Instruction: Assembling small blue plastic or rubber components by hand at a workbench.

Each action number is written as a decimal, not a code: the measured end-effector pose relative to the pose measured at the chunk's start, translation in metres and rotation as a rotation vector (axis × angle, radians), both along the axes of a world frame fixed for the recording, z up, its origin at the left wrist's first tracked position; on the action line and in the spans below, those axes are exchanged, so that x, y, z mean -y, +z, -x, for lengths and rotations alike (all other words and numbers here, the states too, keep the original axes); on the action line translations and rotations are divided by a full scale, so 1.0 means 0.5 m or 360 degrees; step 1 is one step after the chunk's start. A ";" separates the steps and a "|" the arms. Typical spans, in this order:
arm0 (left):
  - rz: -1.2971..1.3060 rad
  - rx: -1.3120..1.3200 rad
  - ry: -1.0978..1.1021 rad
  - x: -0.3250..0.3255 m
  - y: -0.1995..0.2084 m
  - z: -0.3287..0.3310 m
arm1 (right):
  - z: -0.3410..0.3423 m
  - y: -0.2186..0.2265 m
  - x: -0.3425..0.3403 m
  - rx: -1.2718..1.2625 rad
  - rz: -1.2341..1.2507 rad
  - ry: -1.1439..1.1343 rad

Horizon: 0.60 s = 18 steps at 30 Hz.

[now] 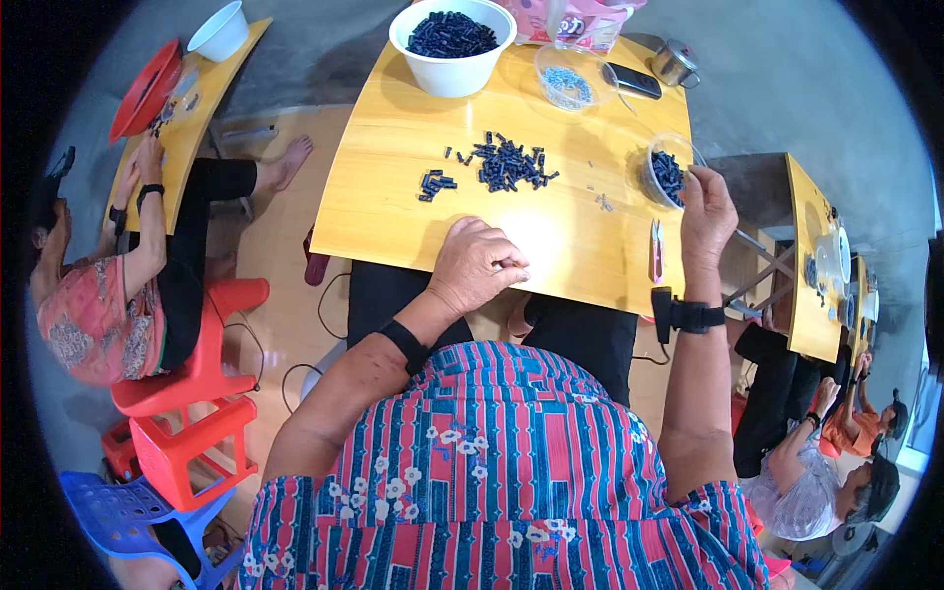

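My left hand (478, 258) rests at the table's front edge, thumb and fingers pressed together. Whatever they may hold is too small to make out. At the right, my right hand (706, 211) is at the rim of a clear round tub (649, 185), its fingers closed and bent down; what is in them is hidden. Small dark tube-like parts (669, 172) fill much of that tub. A loose pile of the same dark parts (509, 164) lies mid-table, with a smaller cluster (436, 185) to its left. Red-handled snips (656, 252) lie just left of my right wrist.
A white bowl (447, 77) heaped with dark parts stands at the back. Beside it are a clear tub of small bluish pieces (567, 87), a pink bag (600, 25), a black phone-like object (632, 81) and a metal cup (677, 65). Other people sit at tables on both sides.
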State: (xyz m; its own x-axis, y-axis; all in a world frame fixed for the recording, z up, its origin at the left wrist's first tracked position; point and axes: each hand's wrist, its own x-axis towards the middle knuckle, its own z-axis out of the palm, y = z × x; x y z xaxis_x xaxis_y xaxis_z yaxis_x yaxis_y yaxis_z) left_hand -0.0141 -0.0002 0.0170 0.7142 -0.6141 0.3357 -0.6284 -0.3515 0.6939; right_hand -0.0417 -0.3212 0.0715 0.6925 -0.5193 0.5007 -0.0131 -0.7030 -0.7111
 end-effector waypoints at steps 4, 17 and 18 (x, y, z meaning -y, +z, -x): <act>-0.0044 -0.0014 0.0004 -0.004 -0.005 0.001 | -0.014 0.014 -0.014 -0.0258 0.0210 -0.0133; -0.0080 0.0018 0.0007 0.002 -0.005 0.009 | -0.131 -0.051 -0.370 -0.0392 0.0333 0.1159; -0.0074 0.0014 0.0018 0.002 -0.007 0.011 | -0.139 -0.053 -0.376 -0.0397 0.0408 0.1122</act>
